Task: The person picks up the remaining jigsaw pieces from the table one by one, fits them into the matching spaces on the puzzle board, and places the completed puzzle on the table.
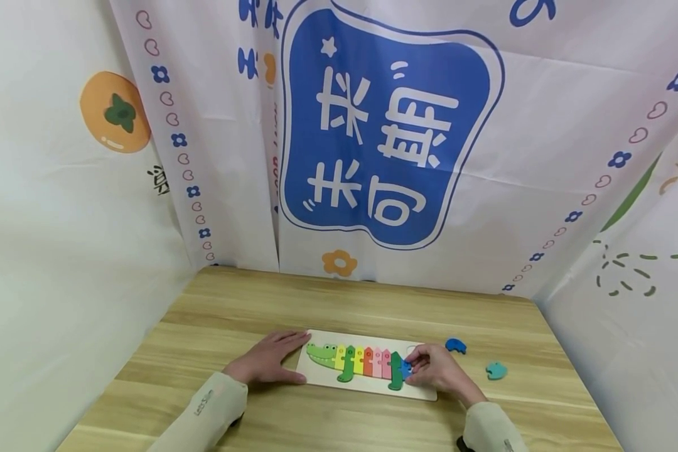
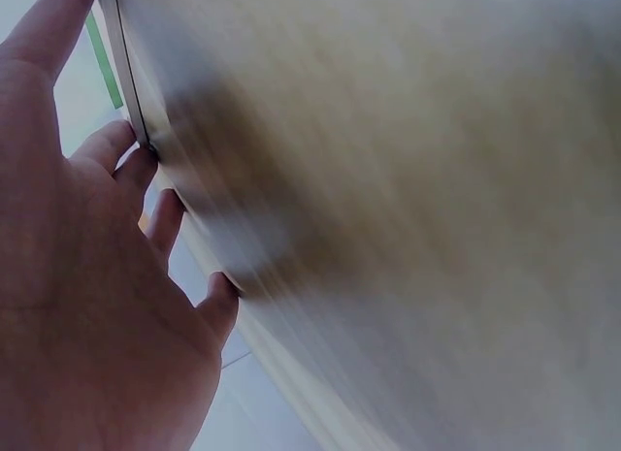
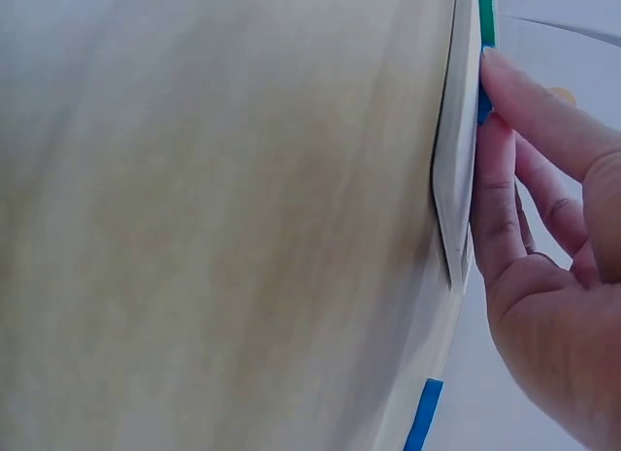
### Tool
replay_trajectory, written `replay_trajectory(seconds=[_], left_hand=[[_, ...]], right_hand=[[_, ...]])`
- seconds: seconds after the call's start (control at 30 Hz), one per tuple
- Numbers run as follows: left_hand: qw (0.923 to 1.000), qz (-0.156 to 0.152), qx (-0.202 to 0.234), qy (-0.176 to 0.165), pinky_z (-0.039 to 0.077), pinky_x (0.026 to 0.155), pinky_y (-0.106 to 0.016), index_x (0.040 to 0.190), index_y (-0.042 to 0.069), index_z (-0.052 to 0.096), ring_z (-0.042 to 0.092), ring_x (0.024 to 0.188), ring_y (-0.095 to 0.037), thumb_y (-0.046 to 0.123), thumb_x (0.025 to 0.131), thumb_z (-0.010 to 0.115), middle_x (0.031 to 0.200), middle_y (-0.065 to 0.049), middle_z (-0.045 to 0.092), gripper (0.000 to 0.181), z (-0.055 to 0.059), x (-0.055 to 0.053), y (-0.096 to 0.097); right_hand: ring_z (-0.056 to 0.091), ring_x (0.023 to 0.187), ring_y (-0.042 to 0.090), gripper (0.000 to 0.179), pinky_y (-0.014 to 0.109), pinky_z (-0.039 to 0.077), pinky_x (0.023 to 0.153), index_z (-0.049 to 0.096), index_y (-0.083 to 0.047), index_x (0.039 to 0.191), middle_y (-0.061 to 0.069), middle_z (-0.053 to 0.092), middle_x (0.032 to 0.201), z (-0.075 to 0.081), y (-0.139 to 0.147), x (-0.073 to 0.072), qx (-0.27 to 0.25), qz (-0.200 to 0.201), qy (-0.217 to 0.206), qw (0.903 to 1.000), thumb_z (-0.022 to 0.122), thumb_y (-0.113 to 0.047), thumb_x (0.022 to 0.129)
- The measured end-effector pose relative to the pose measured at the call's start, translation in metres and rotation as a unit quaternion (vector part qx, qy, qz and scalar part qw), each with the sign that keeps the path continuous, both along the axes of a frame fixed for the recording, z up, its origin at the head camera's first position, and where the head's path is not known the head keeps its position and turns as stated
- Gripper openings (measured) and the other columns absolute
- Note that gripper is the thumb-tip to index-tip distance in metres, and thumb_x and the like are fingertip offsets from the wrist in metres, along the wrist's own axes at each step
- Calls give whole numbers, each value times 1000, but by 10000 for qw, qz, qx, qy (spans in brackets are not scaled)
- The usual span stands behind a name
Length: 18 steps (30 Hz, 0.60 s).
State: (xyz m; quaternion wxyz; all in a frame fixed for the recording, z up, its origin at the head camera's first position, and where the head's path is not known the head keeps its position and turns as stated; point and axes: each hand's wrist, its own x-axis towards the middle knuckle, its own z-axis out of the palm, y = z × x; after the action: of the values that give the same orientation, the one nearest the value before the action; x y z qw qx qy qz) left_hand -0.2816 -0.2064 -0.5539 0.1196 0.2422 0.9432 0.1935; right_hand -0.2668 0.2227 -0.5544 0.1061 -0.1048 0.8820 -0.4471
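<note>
A pale wooden puzzle board (image 1: 367, 385) lies on the table, filled with a crocodile made of coloured, numbered pieces. Its green head (image 1: 322, 355) is at the left, followed by yellow, orange and pink body pieces and two green leg pieces. My left hand (image 1: 268, 359) rests at the board's left end, fingers spread and fingertips along the edge. At the other end, my right hand (image 1: 437, 368) pinches a blue puzzle piece (image 1: 406, 369) between thumb and fingers, beside the rear green leg. In the right wrist view that blue piece (image 3: 484, 97) sits against the board's face, partly behind the thumb.
A dark blue puzzle piece (image 1: 456, 346) and a teal one (image 1: 496, 370) lie loose on the wooden table (image 1: 316, 420), right of the board. Printed white cloth (image 1: 231, 207) hangs behind the table and at both sides.
</note>
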Motion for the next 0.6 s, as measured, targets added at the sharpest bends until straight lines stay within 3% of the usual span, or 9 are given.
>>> replay_trajectory(seconds=[0.17,0.4,0.6], left_hand=[[10000,-5,19,14,23,123,-67,163,29,34,27,156,-40,73,83,72,169,0,34,99,-1,-1,1],[10000,-45,-19,40,23,123,-67,163,28,34,28,156,-38,73,83,71,169,0,34,99,-3,-3,1],[10000,-31,-34,30,23,124,-66,163,29,34,28,156,-38,74,83,71,169,0,34,100,-3,-4,0]], right_hand=[[62,80,17,37,23,56,68,73,-4,101,6,66,91,2,0,1,73,-33,-62,9999,94,-1,70],[64,84,18,64,27,59,72,66,0,131,7,65,100,11,8,1,141,305,-124,9994,93,-3,73],[64,111,25,71,48,56,99,64,-9,138,5,69,120,14,23,4,761,404,402,9955,94,-14,74]])
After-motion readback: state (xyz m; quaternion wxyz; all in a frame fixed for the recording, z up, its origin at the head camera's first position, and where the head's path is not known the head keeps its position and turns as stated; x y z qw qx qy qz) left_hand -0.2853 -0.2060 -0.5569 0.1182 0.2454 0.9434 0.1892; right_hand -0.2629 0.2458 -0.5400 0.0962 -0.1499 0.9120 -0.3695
